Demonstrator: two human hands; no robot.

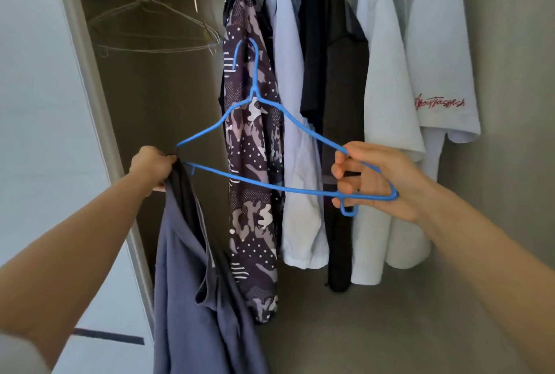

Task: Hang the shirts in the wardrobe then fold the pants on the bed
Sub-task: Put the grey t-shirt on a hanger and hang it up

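Wardrobe's already half full, so the right hand grips the blue hanger while the left hand pinches the grey shirt at its far tip, probably threading it on.

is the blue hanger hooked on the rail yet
No, the right hand holds the blue hanger with its hook free in the air.

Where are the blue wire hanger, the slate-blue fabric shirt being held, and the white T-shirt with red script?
blue wire hanger [253, 96], head view, twisted neck below the hook.
slate-blue shirt [183, 283], head view, hanging body panel.
white T-shirt with red script [441, 79], head view, sleeve above the lettering.
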